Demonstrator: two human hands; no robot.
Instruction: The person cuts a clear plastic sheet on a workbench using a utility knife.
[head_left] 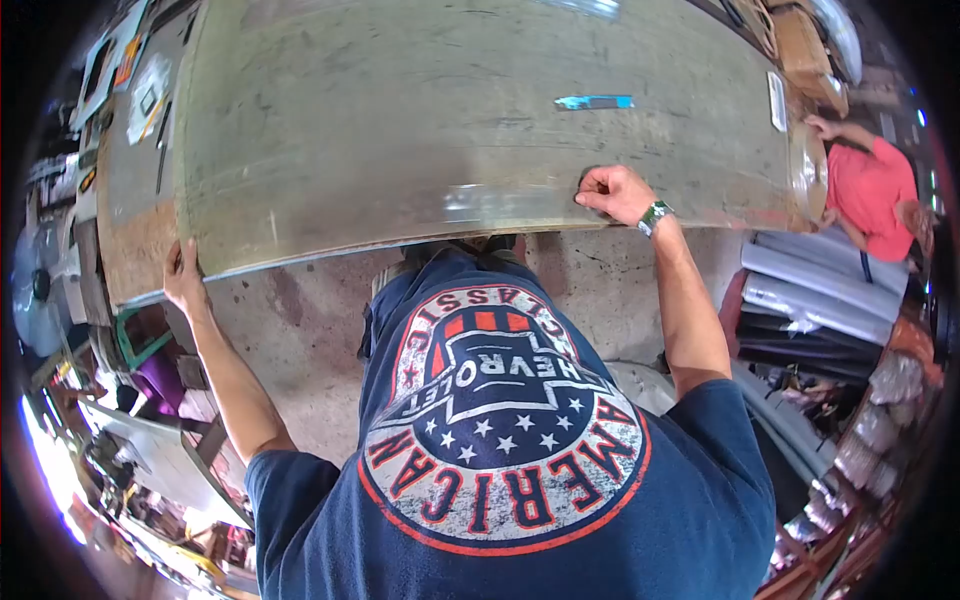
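Note:
A large worn worktable (400, 110) spreads out in front of me, and a glossy clear sheet (480, 205) shines along its near edge. My left hand (183, 280) is at the table's near left edge, its fingers pointing up and apart against the border. Over the near edge, right of the middle, my right hand (622, 195) has its fingers curled and the thumb pressed to them; I cannot tell what is pinched there. Beyond that hand lies a slim blue utility knife (595, 102). A watch (655, 215) is on my right wrist.
At the table's right end a person in a red shirt (875, 195) has a hand on it. Long rolls of material (820, 285) lie below there. Packets and thin tools (150, 100) occupy the left end. Cardboard boxes (805, 60) stand at the far right corner.

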